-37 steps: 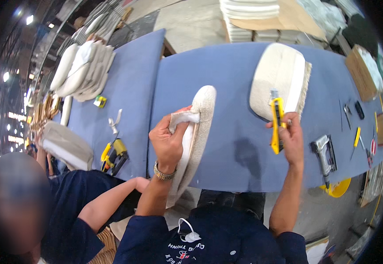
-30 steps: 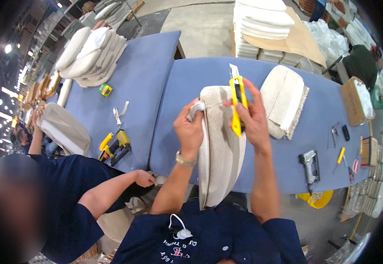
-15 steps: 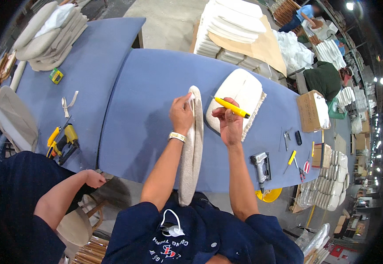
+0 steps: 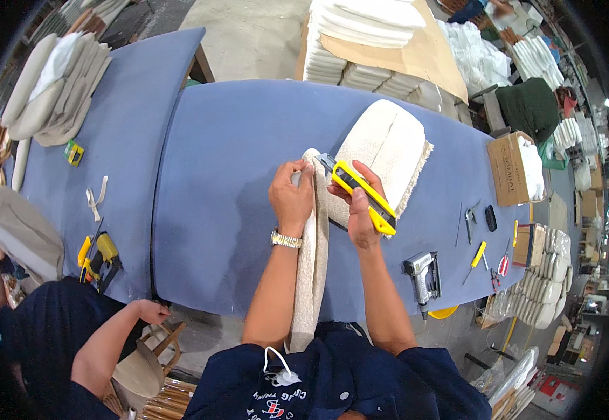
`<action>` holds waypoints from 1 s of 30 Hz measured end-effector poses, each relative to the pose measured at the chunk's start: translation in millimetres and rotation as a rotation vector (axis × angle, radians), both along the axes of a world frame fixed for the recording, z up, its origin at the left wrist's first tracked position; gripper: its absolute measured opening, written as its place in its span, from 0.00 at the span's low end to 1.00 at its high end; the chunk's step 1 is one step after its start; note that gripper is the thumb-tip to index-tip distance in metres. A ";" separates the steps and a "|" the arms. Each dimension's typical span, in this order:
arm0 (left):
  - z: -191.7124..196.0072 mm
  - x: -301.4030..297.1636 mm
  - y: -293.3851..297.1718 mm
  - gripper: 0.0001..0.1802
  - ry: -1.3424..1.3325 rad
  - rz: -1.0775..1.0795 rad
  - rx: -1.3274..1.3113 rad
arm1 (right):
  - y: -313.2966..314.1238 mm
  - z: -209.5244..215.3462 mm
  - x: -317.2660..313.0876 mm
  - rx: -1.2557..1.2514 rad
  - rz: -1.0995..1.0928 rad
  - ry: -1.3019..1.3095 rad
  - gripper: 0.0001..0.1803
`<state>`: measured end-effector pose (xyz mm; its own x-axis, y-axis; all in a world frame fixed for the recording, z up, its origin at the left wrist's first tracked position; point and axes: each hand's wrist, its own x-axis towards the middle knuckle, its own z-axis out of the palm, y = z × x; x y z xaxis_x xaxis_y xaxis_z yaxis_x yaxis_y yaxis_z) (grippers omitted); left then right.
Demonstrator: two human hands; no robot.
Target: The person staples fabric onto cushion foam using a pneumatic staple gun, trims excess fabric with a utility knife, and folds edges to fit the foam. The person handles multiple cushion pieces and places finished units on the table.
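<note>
Trimming the top edge of a seat cushion with a knife.

The cream seat cushion is standing on edge on the blue worktop, its lower end against the person's body. The left hand is closing around its upper end, steadying it. The right hand is gripping a yellow utility knife, its blade tip meeting the cushion's top. This looks like the cutting step; the stroke likely calls for a firm hold, fingers clear. A second cushion is lying just behind, a staple gun to the right.
</note>
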<state>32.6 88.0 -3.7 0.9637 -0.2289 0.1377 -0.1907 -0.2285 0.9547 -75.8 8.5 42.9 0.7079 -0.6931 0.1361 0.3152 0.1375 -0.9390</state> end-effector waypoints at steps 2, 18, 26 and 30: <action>-4.6 -1.5 -3.1 0.09 0.064 0.003 -0.084 | -2.7 -8.7 0.9 -0.064 -0.033 0.086 0.26; 0.1 0.1 -2.5 0.08 0.122 0.006 -0.139 | -4.7 -29.7 13.3 -0.688 -0.214 0.205 0.14; 1.5 -2.0 -4.0 0.09 0.115 0.003 -0.141 | -6.2 -29.2 13.6 -0.715 -0.175 0.231 0.14; 1.7 -2.6 -4.1 0.09 0.113 0.010 -0.125 | -7.5 -28.6 16.2 -0.754 -0.166 0.233 0.14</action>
